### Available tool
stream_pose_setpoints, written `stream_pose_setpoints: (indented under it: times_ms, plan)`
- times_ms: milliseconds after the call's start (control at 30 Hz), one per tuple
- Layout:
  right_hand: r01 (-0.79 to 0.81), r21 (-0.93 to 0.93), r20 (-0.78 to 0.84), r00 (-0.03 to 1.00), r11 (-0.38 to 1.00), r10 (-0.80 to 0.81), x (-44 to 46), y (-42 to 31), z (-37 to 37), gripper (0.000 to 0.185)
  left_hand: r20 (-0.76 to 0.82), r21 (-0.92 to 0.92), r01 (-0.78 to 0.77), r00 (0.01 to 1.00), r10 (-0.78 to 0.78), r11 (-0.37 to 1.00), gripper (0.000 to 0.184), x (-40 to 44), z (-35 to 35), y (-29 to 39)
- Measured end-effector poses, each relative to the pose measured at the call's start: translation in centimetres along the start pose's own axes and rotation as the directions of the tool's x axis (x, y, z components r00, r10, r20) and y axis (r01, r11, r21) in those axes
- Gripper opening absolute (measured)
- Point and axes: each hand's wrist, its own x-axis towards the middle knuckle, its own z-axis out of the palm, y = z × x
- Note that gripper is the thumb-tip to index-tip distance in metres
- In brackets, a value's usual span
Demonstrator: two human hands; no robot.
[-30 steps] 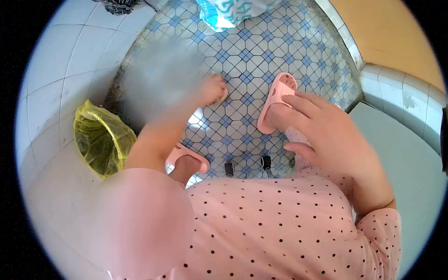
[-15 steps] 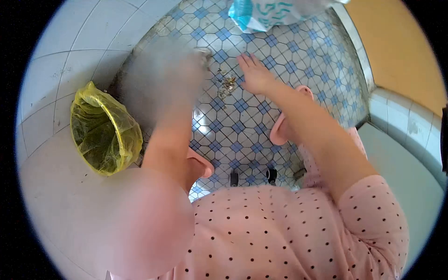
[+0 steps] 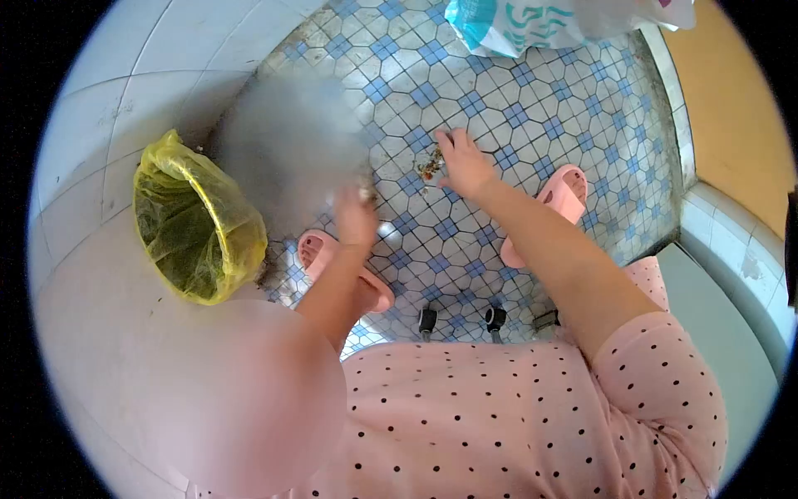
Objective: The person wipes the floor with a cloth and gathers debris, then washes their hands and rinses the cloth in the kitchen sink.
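Observation:
A small pile of brownish debris (image 3: 430, 166) lies on the blue-and-white tiled floor (image 3: 499, 108). My right hand (image 3: 468, 166) is down at the pile's right side, fingers and thumb apart, with the debris by the gap between them. To the left of the pile, my left hand (image 3: 356, 220) is low over the tiles with its fingers curled. Something small and pale shows at its fingertips; a grey blurred patch hides part of it, so I cannot make out its kind.
A bin lined with a yellow bag (image 3: 199, 224) stands at the left by the tiled wall (image 3: 91, 141). A white and turquoise plastic bag (image 3: 540, 25) lies at the top. My feet in pink slippers (image 3: 565, 195) flank the work area. An orange panel (image 3: 740, 108) is at the right.
My left hand has drawn back toward me, with the pale thing at its fingertips. My right hand has come in beside the debris, its fingers now bent. The view has shifted slightly.

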Motion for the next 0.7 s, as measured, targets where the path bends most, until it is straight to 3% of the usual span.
stream_pose_setpoints:
  times_ms: [33, 133, 200, 233, 267, 300, 333, 400, 433, 500, 567, 633, 667, 700]
  plan:
    - [0.019, -0.005, 0.009, 1.0, 1.0, -0.019, 0.2, 0.1, 1.1, 0.071, 0.021, -0.132, 0.115, 0.993, -0.113, 0.985, 0.066, -0.6, 1.3, 2.1]
    - [0.082, 0.15, -0.105, 0.992, 0.985, -0.066, -0.1, 0.3, 3.0, 0.06, 0.015, -0.192, 0.094, 0.996, -0.092, 0.977, 0.064, -0.6, 4.0, 6.8]
    - [0.021, 0.297, -0.142, 0.99, 0.955, 0.023, 0.1, 0.5, 4.3, 0.05, 0.033, -0.305, 0.039, 0.999, -0.03, 0.952, 0.062, 0.4, 5.6, 8.8]
    - [-0.005, 0.368, -0.161, 0.984, 0.93, 0.069, 0.3, 0.6, 4.7, 0.045, 0.157, -0.51, 0.232, 0.972, -0.176, 0.828, 0.06, 1.2, 6.2, 8.8]
    - [-0.02, 0.441, -0.196, 0.974, 0.897, 0.118, 0.7, 1.0, 4.8, 0.041, 0.309, -0.655, 0.416, 0.909, -0.279, 0.63, 0.059, 1.9, 6.5, 8.5]
    - [-0.085, 0.515, -0.113, 0.98, 0.853, 0.166, 0.5, 0.7, 4.1, 0.042, 0.473, -0.728, 0.573, 0.817, -0.331, 0.377, 0.058, 2.4, 6.5, 8.4]
    - [-0.147, 0.581, -0.034, 0.978, 0.801, 0.205, 0.3, 0.2, 2.9, 0.043, 0.649, -0.737, 0.671, 0.671, -0.357, -0.08, 0.056, 3.3, 2.9, 10.3]
    - [-0.23, 0.676, 0.069, 0.965, 0.7, 0.251, 0.7, -0.7, 1.2, 0.046, 0.634, -0.766, 0.63, 0.71, -0.308, -0.124, 0.055, 4.2, -0.4, 11.0]
    - [-0.179, 0.734, 0.024, 0.971, 0.655, 0.238, 0.6, -1.7, -0.1, 0.046, 0.622, -0.78, 0.609, 0.733, -0.274, -0.143, 0.055, 4.8, -2.5, 11.8]
    - [-0.035, 0.825, -0.11, 0.969, 0.564, 0.222, 0.1, -4.1, -3.6, 0.045, 0.511, -0.858, 0.477, 0.83, -0.221, -0.193, 0.059, 5.9, -7.3, 14.9]
    - [0.227, 0.841, -0.345, 0.924, 0.491, 0.165, -2.0, -8.1, -11.0, 0.043, 0.318, -0.945, 0.304, 0.942, -0.109, -0.123, 0.058, 7.7, -10.7, 17.2]
    - [0.388, 0.666, -0.565, 0.82, 0.637, 0.091, -3.2, -10.3, -17.8, 0.039, 0.16, -0.982, 0.162, 0.987, 0.033, -0.102, 0.056, 9.8, -16.5, 21.9]
    - [0.426, 0.57, -0.646, 0.761, 0.702, 0.063, -4.6, -10.9, -23.1, 0.036, 0.122, -0.993, 0.122, 0.991, 0.053, 0.006, 0.054, 11.5, -19.0, 25.4]
    - [0.498, 0.532, -0.707, 0.706, 0.684, 0.036, -5.5, -11.5, -26.8, 0.036, 0.069, -0.993, 0.061, 0.994, 0.081, 0.098, 0.052, 13.0, -21.5, 28.2]
